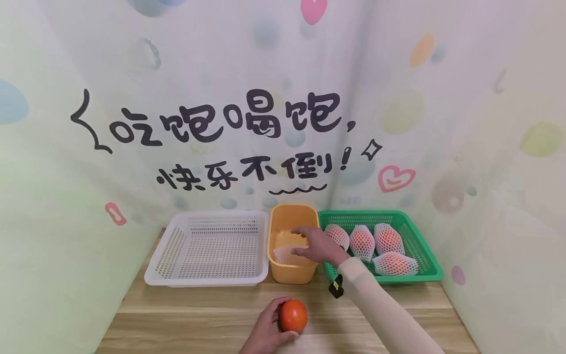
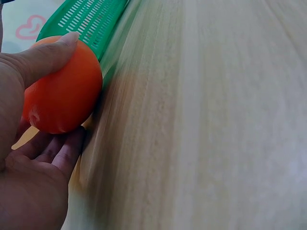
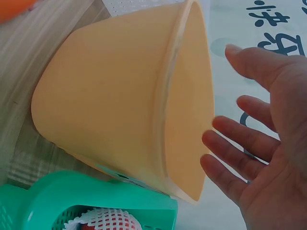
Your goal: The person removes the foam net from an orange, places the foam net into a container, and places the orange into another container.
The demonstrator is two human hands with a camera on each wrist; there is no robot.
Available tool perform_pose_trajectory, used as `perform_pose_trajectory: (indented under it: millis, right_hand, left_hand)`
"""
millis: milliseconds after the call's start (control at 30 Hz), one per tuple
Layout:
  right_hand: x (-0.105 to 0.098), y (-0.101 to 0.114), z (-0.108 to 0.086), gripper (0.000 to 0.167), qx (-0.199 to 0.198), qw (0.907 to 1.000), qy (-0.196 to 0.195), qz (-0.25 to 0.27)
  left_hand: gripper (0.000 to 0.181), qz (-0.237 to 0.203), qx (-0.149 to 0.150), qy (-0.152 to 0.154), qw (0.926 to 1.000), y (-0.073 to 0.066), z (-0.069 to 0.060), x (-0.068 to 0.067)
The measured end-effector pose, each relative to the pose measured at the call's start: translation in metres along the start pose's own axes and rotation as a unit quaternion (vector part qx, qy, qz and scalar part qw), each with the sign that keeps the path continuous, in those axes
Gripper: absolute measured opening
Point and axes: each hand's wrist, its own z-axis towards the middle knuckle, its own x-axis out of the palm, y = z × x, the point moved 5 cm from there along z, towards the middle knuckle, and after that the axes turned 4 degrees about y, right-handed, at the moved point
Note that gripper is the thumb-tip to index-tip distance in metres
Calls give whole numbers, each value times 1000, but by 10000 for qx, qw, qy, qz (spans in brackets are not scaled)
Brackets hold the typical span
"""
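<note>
A bare orange-red fruit (image 1: 294, 316) rests on the wooden table, gripped from its left side by my left hand (image 1: 267, 330). In the left wrist view the thumb lies over the fruit (image 2: 64, 91) and the fingers curl under it. My right hand (image 1: 319, 244) is spread above the orange-yellow bin (image 1: 293, 275), holding nothing. A white foam net (image 1: 289, 255) lies inside that bin. The right wrist view has the right hand (image 3: 268, 139) with parted fingers beside the rim of the bin (image 3: 165, 96).
Left of the bin stands a white perforated basket (image 1: 205, 282) with nothing seen in it. On the right, a green basket (image 1: 424, 250) holds several fruits in foam nets (image 1: 395, 264). A patterned wall sheet with dark lettering (image 1: 261, 118) hangs behind.
</note>
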Motion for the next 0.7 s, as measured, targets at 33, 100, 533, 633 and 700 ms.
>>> perform_pose_trajectory:
  millis: [33,100,533,633,700]
  right_hand:
    - [0,-1,-1,56,46,10000,-21,10]
    - [0,-2,-2,59,123,9999,-80,7]
    - [4,-4,-20,68,317,9990,-301,-56]
    - [3,-4,-25,67,331,9988,-361,32]
    - [3,-4,-28,67,293,9988,-401,37]
  left_hand:
    - [85,5,-23,2,10000,0,0,0]
    - [85,23,-73,7,10000,0,1,0]
    - [83,83,-45,-189,9998,-6,2,-3]
    - [83,103,119,-279,9995,-15,-1,-9]
    - [81,149,238,-381,9989,-22,-4,-14]
